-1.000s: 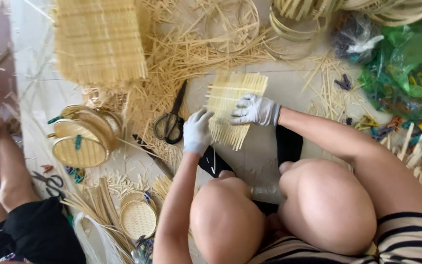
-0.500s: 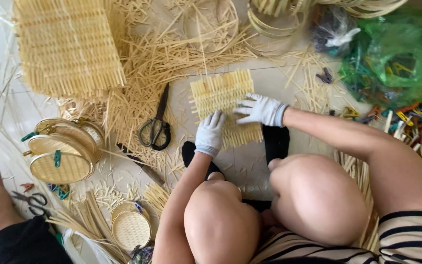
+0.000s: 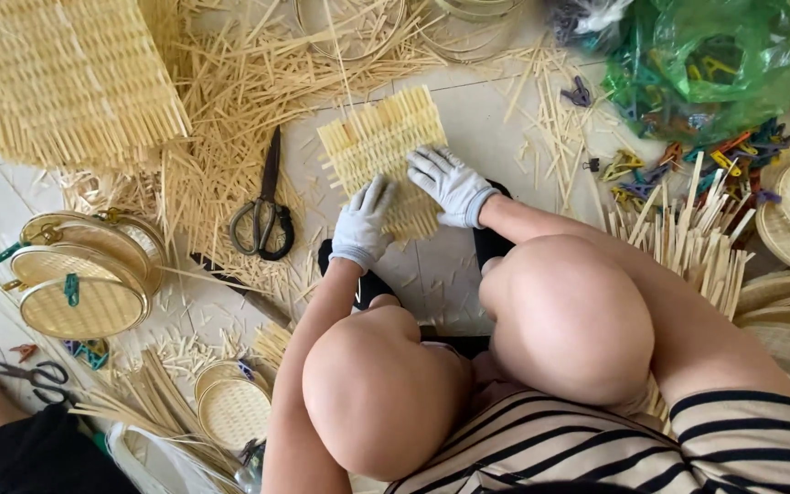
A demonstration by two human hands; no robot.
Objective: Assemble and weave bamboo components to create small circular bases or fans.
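Under both gloved palms lies a small woven bamboo mat point(image 3: 381, 146), flat on the floor between the person's knees and a litter of loose bamboo strips point(image 3: 221, 174). The left hand point(image 3: 364, 222) presses its near-left corner with fingers spread and flat, gripping nothing; the right hand point(image 3: 451, 185) rests on the near-right edge, fingers likewise extended. From the fingertips the mat runs away, its long axis pointing forward and slightly leftward. Both hands touch it; the right reaches farther along it. Just left of the left hand sit black scissors point(image 3: 262, 215).
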